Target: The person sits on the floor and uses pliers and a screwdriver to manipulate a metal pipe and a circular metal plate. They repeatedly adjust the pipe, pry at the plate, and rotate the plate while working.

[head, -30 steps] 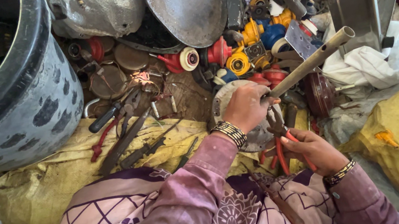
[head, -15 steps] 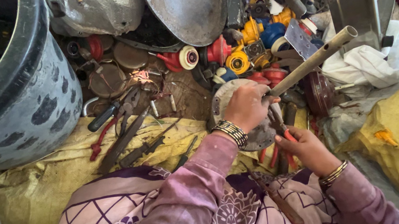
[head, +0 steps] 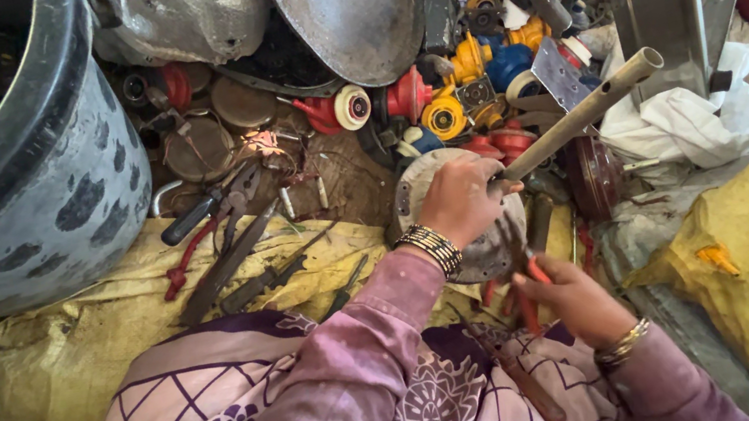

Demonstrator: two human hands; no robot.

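A round grey metal plate (head: 458, 227) lay tilted against the scrap heap, held at its upper edge. A long tan metal pipe (head: 581, 113) slanted up to the right from it, its open end raised. Red-handled pliers (head: 530, 291) stood gripped just below the plate.

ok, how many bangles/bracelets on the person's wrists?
2 sets. A beaded stack on the left wrist, behind the left hand gripping the tan pipe. A thin gold bangle on the right wrist, behind the right hand on the red-handled pliers. Sleeves may hide more.
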